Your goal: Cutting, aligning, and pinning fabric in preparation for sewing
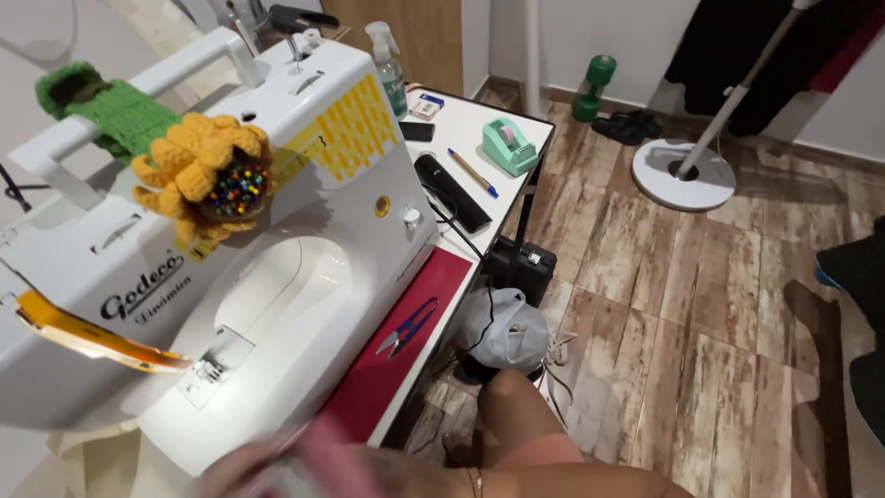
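A white sewing machine [277, 277] fills the left of the head view, standing on a white table [479, 120]. My right hand [406, 468] reaches in from the bottom edge, a thin bracelet on its wrist, close to the machine's front base. Something pink and blurred [323, 452] lies at its fingers; whether the hand grips it is unclear. A blurred hand shape, probably my left hand [226, 475], shows at the bottom beside the machine bed. Blue thread snips [406, 327] lie on a dark red mat [406, 350] just beyond my right hand.
A crocheted sunflower pincushion [207, 175] and a green crochet band [115, 115] sit on the machine. Farther back on the table are a teal tape dispenser [509, 146], a pen [473, 172], a spray bottle [387, 55] and a phone [417, 131]. On the wood floor: a grey bag [505, 327], a white stand base [684, 173], a green dumbbell [595, 88].
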